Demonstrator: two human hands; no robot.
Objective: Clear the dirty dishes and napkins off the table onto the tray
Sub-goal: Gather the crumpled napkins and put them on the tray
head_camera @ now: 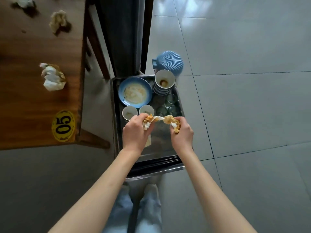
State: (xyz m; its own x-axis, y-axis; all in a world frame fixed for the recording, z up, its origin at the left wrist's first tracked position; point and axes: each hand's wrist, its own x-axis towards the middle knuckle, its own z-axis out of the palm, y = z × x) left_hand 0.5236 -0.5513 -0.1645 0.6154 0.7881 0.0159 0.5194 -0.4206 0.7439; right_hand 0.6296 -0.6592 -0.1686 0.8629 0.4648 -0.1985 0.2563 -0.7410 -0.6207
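head cam | looks steeply down | tray (116,105) near | edges perhaps distorted

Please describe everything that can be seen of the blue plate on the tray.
The blue plate is round and looks like glazed ceramic, with a blue rim and a paler centre smeared with yellowish food residue. It holds no solid food. It lies flat in the far left corner of the metal tray. A stack of bowls stands to its right and two small white cups sit just in front of it. Neither hand touches it.
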